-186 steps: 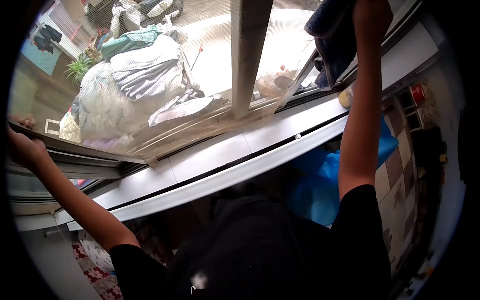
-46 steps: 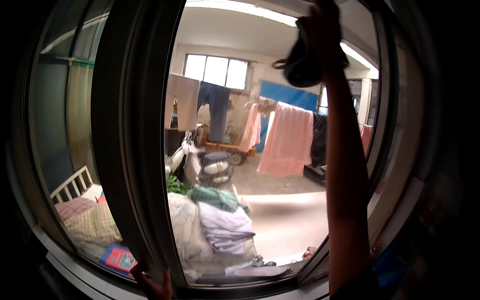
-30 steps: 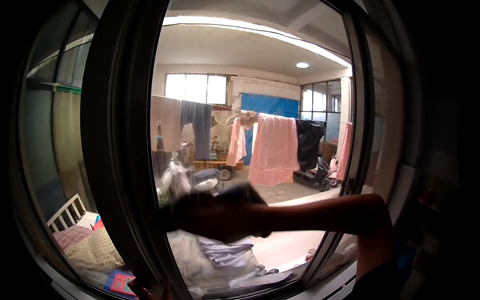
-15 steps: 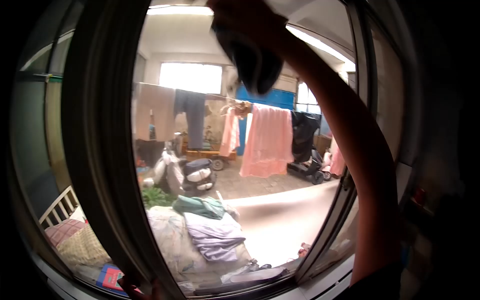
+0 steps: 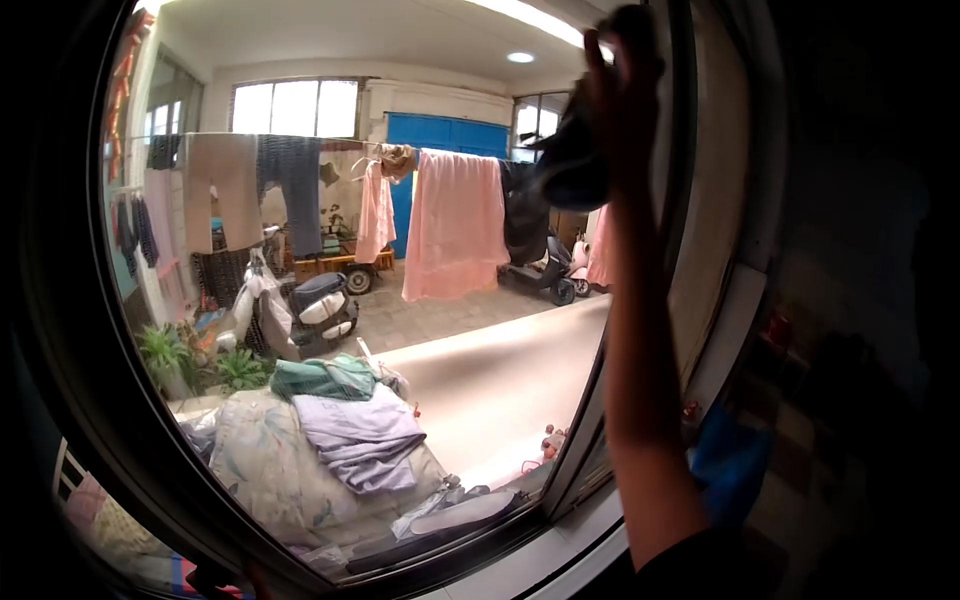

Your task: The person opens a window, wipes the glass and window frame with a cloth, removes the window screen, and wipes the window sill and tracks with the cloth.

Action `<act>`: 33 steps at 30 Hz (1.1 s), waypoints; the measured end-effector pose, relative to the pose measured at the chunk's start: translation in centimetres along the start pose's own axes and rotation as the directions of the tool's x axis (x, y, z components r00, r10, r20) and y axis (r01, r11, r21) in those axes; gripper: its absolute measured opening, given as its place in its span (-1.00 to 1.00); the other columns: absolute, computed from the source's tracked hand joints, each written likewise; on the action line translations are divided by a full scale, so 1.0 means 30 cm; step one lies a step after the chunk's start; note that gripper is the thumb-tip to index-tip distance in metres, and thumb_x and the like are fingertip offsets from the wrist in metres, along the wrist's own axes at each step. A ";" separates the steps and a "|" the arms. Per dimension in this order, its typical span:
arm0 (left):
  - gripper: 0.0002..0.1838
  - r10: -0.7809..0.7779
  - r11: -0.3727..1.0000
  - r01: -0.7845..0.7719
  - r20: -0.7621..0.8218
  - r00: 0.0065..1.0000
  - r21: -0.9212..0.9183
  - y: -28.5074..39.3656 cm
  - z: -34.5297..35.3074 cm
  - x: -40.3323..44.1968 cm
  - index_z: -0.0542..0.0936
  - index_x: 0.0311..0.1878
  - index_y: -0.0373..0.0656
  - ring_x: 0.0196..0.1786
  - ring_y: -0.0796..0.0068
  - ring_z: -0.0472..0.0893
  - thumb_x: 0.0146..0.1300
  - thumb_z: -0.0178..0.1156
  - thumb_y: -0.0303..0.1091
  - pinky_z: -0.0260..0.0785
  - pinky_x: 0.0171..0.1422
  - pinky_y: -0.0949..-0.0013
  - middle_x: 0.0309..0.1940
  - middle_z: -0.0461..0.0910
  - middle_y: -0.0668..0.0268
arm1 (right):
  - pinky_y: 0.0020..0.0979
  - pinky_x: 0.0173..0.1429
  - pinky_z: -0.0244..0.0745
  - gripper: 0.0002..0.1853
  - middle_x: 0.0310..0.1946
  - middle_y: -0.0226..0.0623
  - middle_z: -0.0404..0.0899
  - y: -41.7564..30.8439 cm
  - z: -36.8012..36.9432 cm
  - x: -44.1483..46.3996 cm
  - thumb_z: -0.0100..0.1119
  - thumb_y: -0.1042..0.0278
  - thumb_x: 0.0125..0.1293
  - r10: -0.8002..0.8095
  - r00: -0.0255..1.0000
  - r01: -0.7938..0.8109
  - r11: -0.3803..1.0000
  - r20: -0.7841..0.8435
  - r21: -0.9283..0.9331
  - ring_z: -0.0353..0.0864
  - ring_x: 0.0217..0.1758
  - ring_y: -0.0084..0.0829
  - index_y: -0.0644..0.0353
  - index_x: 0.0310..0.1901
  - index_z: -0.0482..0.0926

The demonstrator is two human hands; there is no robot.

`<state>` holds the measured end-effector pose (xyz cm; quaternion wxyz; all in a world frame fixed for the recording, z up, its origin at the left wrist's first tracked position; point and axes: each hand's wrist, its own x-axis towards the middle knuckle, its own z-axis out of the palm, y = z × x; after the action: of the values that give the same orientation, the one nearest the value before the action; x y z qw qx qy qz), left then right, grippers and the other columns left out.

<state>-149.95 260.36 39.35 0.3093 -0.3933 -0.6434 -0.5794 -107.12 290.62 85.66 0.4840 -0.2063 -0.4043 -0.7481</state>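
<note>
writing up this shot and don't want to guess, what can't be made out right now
All in the head view:
Left hand: in shadow and cut off by the bottom edge, so its grip is unclear.
Dark cloth in the right hand: folds blurred and shadowed.
Whatever stands behind the large hanging pink cloth: the cloth hides it.

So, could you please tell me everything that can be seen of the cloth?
The cloth looks like soft fabric, nearly black with a bluish tint, and a paler line shows near its lower left edge. It is bunched in the right hand, and its loose lower part hangs below and to the picture's left of the fingers. It is before the upper right of the window; whether it touches the glass, I cannot tell. Blur and shadow hide its weave.
</note>
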 end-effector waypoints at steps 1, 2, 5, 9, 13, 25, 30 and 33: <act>-0.54 0.046 0.998 -0.047 0.013 0.999 0.036 -0.001 -0.009 0.008 0.50 -0.10 -0.20 -0.20 0.32 0.46 0.12 0.51 -0.18 0.39 -0.07 0.23 -0.21 0.42 0.24 | 0.00 0.16 0.51 -0.40 0.24 -0.22 0.40 -0.117 -0.063 0.036 0.27 0.43 0.21 0.079 0.992 -0.064 0.988 -0.099 0.144 0.51 0.18 -0.15 -0.18 0.32 0.45; -0.56 0.094 0.993 -0.096 0.026 0.995 0.069 0.004 -0.013 0.018 0.49 -0.12 -0.20 -0.22 0.33 0.45 0.12 0.51 -0.19 0.39 -0.10 0.25 -0.23 0.41 0.24 | -0.09 0.13 0.55 -0.40 0.25 -0.22 0.40 -0.263 -0.147 0.064 0.26 0.46 0.20 0.269 0.961 -0.273 0.872 0.070 0.407 0.55 0.12 -0.18 -0.19 0.30 0.46; -0.63 0.064 0.997 -0.061 0.063 0.996 -0.042 0.041 -0.034 0.040 0.51 -0.20 -0.19 -0.28 0.37 0.43 0.17 0.47 -0.19 0.37 -0.17 0.30 -0.31 0.40 0.28 | -0.16 0.09 0.55 -0.51 0.14 -0.06 0.51 -0.573 -0.309 0.197 0.28 0.25 0.25 0.035 0.729 -0.640 0.392 0.684 0.662 0.56 0.11 -0.17 0.13 0.21 0.51; -0.77 -0.059 0.936 -0.022 -0.217 0.974 -0.352 0.060 -0.028 0.021 0.60 -0.18 -0.23 -0.29 0.30 0.53 0.34 0.28 -0.23 0.43 -0.18 0.24 -0.28 0.53 0.26 | -0.10 0.24 0.49 -0.54 0.09 -0.10 0.56 -0.794 -0.469 0.240 0.35 0.22 0.20 0.154 0.988 -0.017 0.295 -0.030 0.955 0.54 0.16 -0.14 0.20 0.11 0.58; -0.27 -0.100 0.177 0.270 0.255 0.962 -0.947 0.164 -0.061 0.032 0.32 0.31 -0.29 0.06 0.23 0.40 0.44 -0.10 0.23 0.23 0.24 0.15 0.10 0.40 0.12 | -0.14 0.24 0.49 -0.54 0.11 -0.14 0.56 -0.633 -0.405 0.044 0.31 0.22 0.24 -0.035 0.974 -0.182 0.457 0.222 0.871 0.55 0.17 -0.16 0.17 0.15 0.55; -0.11 -0.040 -0.649 0.457 0.628 0.778 -0.608 0.326 -0.076 0.127 -0.14 0.61 0.34 0.66 0.21 -0.29 0.32 -0.42 0.56 -0.54 0.61 -0.29 0.64 -0.36 0.33 | -0.25 0.24 0.51 -0.53 0.17 -0.25 0.56 -0.216 -0.248 -0.407 0.21 0.24 0.36 -0.030 0.895 -0.136 0.932 0.446 0.336 0.57 0.18 -0.22 0.05 0.29 0.46; -0.13 -0.004 -0.685 0.441 0.608 0.794 -0.580 0.339 -0.058 0.123 -0.23 0.60 0.40 0.66 0.24 -0.39 0.33 -0.45 0.55 -0.64 0.59 -0.29 0.63 -0.48 0.40 | -0.30 0.23 0.52 -0.52 0.20 -0.30 0.55 -0.354 -0.274 -0.312 0.16 0.25 0.41 -0.130 0.929 0.012 0.947 0.346 0.322 0.58 0.19 -0.24 0.00 0.34 0.42; -0.17 -0.003 -0.690 0.437 0.606 0.795 -0.577 0.344 -0.047 0.121 -0.15 0.56 0.36 0.63 0.22 -0.33 0.34 -0.45 0.53 -0.58 0.58 -0.26 0.60 -0.39 0.37 | -0.33 0.23 0.52 -0.52 0.21 -0.33 0.55 -0.506 -0.353 -0.221 0.13 0.25 0.45 -0.212 0.947 0.116 0.927 0.241 0.357 0.59 0.19 -0.26 -0.03 0.38 0.39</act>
<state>-142.94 259.71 47.83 -0.4779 -0.2990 0.1100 -0.8186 -116.81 288.89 68.64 0.3864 -0.1873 -0.6059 -0.6697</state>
